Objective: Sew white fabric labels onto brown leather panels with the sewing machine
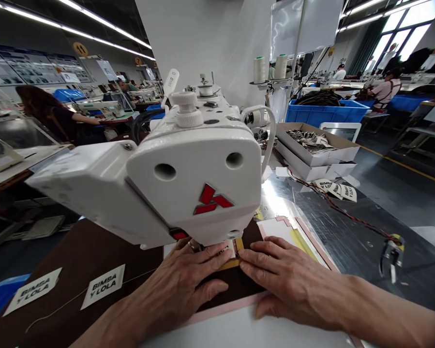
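Note:
A white sewing machine head (188, 174) with a red three-diamond logo fills the middle of the view. Under it lies dark brown fabric (94, 251) inside a pink template frame (224, 309). My left hand (181, 285) lies flat on the fabric, fingers stretched toward the needle area, a ring on one finger. My right hand (293, 282) lies flat beside it, fingertips pressing the fabric by a yellow guide (232, 263) under the machine foot. Neither hand grips anything. The needle itself is hidden by the machine head.
White "BIMBA Y LOLA" labels (103, 286) are sewn on the brown fabric at left. More labels (335, 189) and cardboard boxes (317, 147) lie at right. Thread snips (391, 258) hang on a cord. Thread cones (270, 68) stand behind. Other workers sit at machines around.

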Demonstrator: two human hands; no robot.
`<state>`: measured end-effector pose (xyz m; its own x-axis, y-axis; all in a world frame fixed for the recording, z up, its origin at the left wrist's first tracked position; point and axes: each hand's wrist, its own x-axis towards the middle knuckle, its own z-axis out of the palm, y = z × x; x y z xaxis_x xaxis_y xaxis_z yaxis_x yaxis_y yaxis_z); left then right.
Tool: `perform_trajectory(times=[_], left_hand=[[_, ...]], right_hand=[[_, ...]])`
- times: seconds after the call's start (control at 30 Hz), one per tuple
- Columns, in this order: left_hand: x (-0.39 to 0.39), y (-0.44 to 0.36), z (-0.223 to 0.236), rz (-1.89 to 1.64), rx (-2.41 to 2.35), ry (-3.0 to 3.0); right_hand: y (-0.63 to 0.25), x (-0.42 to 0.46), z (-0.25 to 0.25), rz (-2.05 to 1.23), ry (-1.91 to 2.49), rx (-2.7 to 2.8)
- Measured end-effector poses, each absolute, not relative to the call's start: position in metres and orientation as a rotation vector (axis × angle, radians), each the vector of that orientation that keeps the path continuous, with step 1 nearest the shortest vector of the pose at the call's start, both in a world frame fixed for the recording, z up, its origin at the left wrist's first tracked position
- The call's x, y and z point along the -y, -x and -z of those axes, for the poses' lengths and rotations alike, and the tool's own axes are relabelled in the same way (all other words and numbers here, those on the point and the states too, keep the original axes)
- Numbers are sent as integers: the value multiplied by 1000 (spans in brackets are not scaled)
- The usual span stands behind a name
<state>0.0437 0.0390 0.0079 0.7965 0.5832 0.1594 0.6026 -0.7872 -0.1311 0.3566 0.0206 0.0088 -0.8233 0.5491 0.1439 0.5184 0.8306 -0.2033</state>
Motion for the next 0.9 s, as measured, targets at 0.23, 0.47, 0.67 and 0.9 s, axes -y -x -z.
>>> perform_trajectory(times=[0.23, 0.47, 0.67, 0.9], left_hand=[[-42, -42, -6, 184, 932, 2857], [-40, -42, -7, 182, 982, 2836], [-40, -42, -8, 123, 972, 2831], [-42, -43, -8, 167, 986, 2896]], right_hand=[[-365, -17, -7, -213, 818, 2816], [-370, -15, -4, -295, 830, 2767], [-369, -16, -5, -341, 810, 2731], [-368, -18, -4, -358, 805, 2701]])
